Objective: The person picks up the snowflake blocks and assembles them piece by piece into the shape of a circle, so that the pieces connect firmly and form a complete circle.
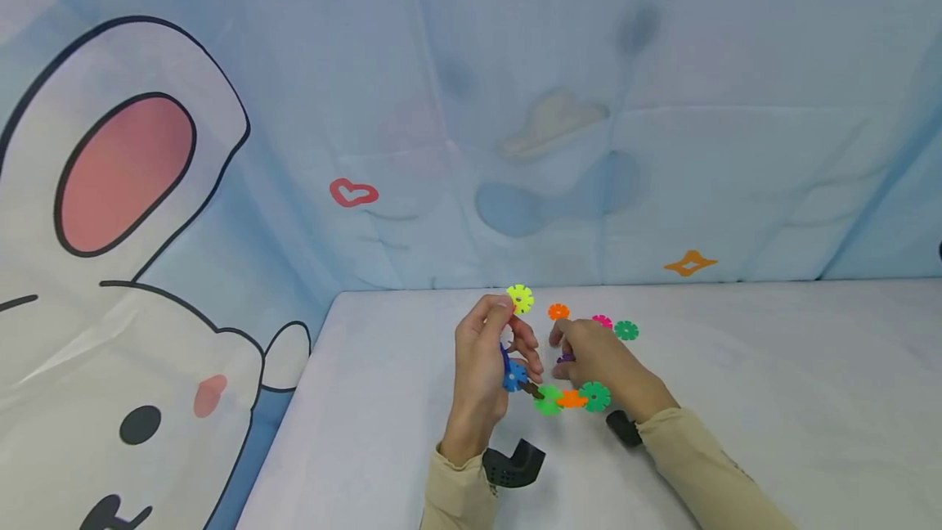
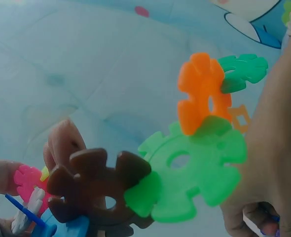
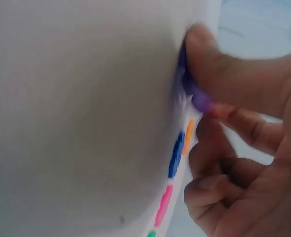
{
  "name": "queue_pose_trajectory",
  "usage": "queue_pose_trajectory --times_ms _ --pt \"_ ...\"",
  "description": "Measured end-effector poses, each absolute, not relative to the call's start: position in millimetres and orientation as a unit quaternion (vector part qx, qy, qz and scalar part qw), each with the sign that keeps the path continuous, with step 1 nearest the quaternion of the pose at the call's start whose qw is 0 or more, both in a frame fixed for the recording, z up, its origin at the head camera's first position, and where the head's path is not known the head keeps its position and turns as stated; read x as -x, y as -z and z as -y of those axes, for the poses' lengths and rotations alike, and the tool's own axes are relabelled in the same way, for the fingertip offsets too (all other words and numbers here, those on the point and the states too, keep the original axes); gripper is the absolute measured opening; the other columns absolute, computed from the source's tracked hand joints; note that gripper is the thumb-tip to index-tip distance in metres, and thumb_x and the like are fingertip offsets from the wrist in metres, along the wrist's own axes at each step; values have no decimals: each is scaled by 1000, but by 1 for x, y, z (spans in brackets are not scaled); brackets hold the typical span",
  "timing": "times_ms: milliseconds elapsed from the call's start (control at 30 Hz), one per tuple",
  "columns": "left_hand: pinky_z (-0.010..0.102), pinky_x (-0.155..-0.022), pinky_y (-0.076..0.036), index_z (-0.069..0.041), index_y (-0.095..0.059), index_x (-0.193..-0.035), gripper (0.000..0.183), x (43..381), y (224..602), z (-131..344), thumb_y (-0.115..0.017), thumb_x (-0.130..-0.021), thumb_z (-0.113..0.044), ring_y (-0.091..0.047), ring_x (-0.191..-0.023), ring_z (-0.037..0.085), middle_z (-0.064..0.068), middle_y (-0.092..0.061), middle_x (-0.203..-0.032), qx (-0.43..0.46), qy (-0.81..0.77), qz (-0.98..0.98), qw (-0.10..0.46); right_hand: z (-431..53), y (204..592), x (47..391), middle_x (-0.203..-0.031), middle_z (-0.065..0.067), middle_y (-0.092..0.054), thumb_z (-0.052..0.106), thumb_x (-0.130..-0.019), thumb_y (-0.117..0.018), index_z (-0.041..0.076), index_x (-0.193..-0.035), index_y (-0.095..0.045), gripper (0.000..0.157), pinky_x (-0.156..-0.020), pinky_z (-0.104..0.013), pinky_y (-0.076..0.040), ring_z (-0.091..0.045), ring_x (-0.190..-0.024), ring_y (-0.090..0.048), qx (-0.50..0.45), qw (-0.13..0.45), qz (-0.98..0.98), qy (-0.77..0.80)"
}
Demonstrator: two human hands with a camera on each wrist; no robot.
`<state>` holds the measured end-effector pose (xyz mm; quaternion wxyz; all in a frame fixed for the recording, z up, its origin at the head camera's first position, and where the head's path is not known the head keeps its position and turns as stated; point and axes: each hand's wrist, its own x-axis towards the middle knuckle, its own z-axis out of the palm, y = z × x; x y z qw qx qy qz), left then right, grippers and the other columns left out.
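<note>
The left hand (image 1: 482, 358) is gripping a chain of notched discs (image 1: 548, 408) curving rightward toward the right hand (image 1: 605, 354), which is pinching a purple disc (image 1: 566, 359)

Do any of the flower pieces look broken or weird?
Nothing stands out. The flower-disc chain in the left hand bends, but it looks joined up; the right hand pinches a purple disc. I see no spills or breaks.

Two hands: left hand (image 1: 482, 354), right hand (image 1: 602, 354). Nine linked discs (image 2: 204, 177) show; four loose discs (image 1: 602, 321) lie between ten and two o'clock from the right hand. Purple plastic (image 1: 566, 359): too blurred to count.
</note>
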<state>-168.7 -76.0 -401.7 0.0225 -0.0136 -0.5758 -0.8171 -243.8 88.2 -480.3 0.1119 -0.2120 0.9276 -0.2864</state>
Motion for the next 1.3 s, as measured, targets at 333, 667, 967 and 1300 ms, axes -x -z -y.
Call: queue_pose_trajectory --times_ms 333,667,967,1300 --pt "29 -45 -58 -9 -54 -99 24 166 400 71 -44 -113 -26 -58 -43 13 2 -60 -68 13 822 570 19 -104 435 233 -77 4 -65 10 -89 -85 10 -88 -76 9 -60 -18 -54 -10 -63 -61 289 -155 -857 398" --pt "29 -46 -58 -9 -53 -97 27 162 395 67 -45 -114 -28 -59 -43 13 2 -60 -67 21 820 572 21 -109 389 210 -91 -4 -80 -10 -83 -83 1 -105 -76 25 -82 -7 -57 -11 -77 -78 298 -265 -774 492" --pt "28 -47 -58 -8 -51 -97 30 157 390 65 -46 -113 -33 -61 -44 12 2 -61 -67 23 821 571 13 -111 384 208 -87 1 -80 -9 -79 -87 6 -96 -77 25 -80 -7 -56 -9 -75 -75 324 -294 -767 470" --pt "30 -45 -58 -8 -54 -98 26 153 384 61 -42 -114 -24 -59 -43 12 3 -60 -66 36 807 589 23 -112 381 207 -85 -3 -78 -10 -72 -91 7 -93 -79 29 -71 -13 -56 -16 -71 -72 355 -346 -750 437"
